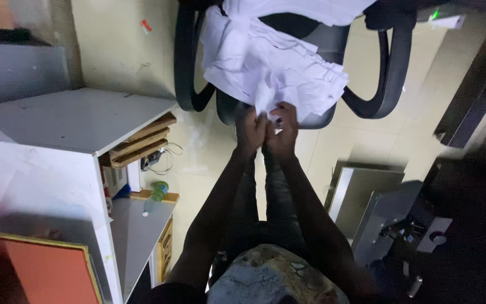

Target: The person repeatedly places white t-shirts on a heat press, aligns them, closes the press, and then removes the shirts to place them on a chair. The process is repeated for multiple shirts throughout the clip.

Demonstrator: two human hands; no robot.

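A pile of white cloth pieces [274, 59] lies heaped on the seat of a black chair [386, 73]. At the pile's near edge, the left hand [251, 129] and right hand [284, 126] press together, each grip closed on a fold of the cloth, though the dim light blurs the fingers. To the left stands a white surface [68, 121] with wooden slats [142, 141] and a green bottle [157, 194] beneath. A grey metal machine [386, 217] sits right.

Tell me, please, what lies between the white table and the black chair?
In the head view, only bare pale floor lies between the white table and the black chair. Both hands grip white cloth piled on that chair.
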